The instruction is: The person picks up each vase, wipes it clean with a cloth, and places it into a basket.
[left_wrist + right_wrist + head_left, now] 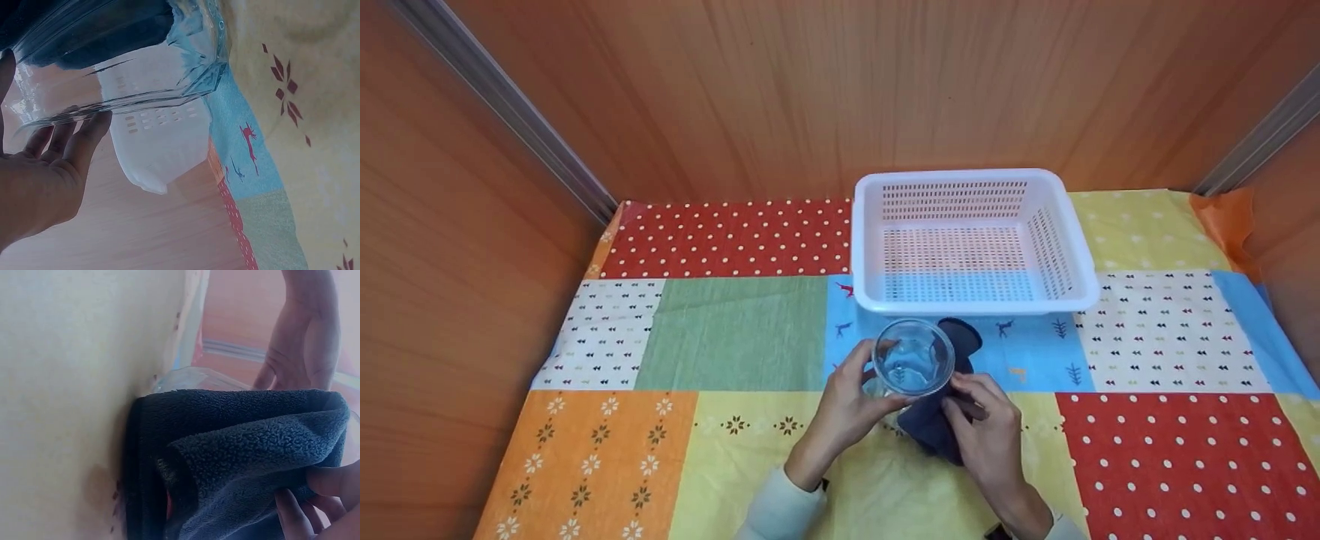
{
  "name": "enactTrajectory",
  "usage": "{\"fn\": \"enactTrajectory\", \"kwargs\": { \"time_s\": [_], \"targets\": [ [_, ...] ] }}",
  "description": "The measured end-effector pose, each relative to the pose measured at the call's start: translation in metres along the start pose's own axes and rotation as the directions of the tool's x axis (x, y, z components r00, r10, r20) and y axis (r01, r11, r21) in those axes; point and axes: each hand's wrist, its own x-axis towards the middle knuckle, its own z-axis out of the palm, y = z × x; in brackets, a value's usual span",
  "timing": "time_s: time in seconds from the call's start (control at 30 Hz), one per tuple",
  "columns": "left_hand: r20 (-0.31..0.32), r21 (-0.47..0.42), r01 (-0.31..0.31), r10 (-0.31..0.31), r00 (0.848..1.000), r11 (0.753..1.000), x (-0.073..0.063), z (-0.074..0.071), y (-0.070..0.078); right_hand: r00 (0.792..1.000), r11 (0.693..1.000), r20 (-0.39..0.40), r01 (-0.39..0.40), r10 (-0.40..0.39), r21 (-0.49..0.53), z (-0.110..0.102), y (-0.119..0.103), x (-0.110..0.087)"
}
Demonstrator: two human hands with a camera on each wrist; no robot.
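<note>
In the head view, a clear glass cup [913, 364] stands with its round mouth turned up toward the camera. My left hand [846, 409] holds it from the left, fingers and thumb curled about its side. Pinched in my right hand [988, 431], a dark blue-grey cloth [934, 429] lies against the right side of the glass and hangs below it. The right wrist view shows this cloth [253, 450] folded and fuzzy, hiding most of the glass. Through the glass wall [62, 93] in the left wrist view, the dark cloth shows.
Just beyond the hands sits a white plastic basket [975, 307] with slotted walls. A patchwork-patterned cloth [735, 330] covers the table. Wood-grain panels [825, 90] rise at the back and on both sides.
</note>
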Motion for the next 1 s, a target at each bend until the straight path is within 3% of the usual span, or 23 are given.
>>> {"fn": "enactTrajectory", "kwargs": {
  "time_s": [0.53, 0.83, 1.0],
  "targets": [
    [-0.016, 0.05, -0.005, 0.005, 1.0, 0.999, -0.001, -0.002, 0.001, 0.999, 0.999, 0.034, -0.04, 0.041, -0.022, 0.001, 0.02, -0.007],
    [-0.042, 0.04, -0.007, 0.009, 0.999, 0.999, -0.001, 0.002, 0.0, 1.0, 1.0, -0.002, -0.004, 0.004, 0.006, -0.001, 0.0, 0.002],
    [-0.06, 0.068, -0.011, 0.015, 0.998, 0.998, -0.001, 0.004, 0.002, 1.0, 1.0, 0.018, 0.008, -0.008, 0.0, -0.002, -0.007, 0.01]
  ]
}}
